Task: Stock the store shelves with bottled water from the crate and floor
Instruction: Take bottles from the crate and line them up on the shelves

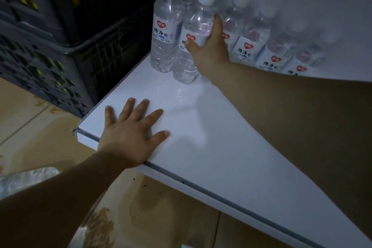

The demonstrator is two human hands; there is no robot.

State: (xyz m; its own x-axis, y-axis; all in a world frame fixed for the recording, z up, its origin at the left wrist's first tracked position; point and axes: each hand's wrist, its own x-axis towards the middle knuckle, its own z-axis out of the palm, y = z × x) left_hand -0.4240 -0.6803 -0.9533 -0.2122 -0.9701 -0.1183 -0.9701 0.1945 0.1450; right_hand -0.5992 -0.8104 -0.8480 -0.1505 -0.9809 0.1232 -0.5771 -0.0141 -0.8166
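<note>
The right hand (209,46) grips an upright water bottle (193,32) standing on the white shelf (211,127), while the left hand (132,133) lies flat, fingers spread wide, near the shelf's front edge.

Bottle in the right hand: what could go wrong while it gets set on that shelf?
1. The right hand grips the bottle close against its left neighbour, which stands near the shelf's side edge; a push might topple it off.
2. The row of bottles sits right beside the wrist; pulling back could knock some over.
3. The left hand presses flat by the front corner; leaning on it might strain the shelf.
</note>
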